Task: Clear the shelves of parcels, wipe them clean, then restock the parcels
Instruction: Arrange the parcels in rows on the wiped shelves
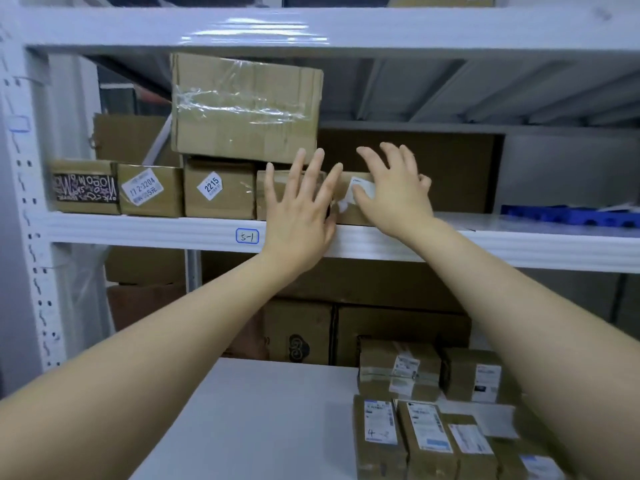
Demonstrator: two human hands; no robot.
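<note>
Both my hands reach to the middle shelf (156, 233), marked 5-1. My left hand (298, 209) is spread with straight fingers over a small brown parcel (273, 195) at the shelf's front. My right hand (394, 192) lies with fingers spread on the neighbouring parcel with a white label (349, 202). To the left stand parcels labelled 2215 (220, 188) and 11-2-3204 (150, 190), and a box with black lettering (85, 187). A large taped carton (246, 105) sits on top of them.
A white table (259, 420) below holds several labelled parcels (429, 434) at its right. Big cartons (398, 334) fill the lower shelf. A blue tray (571, 216) lies at the right of the middle shelf, and a dark carton (457, 168) stands behind my hands.
</note>
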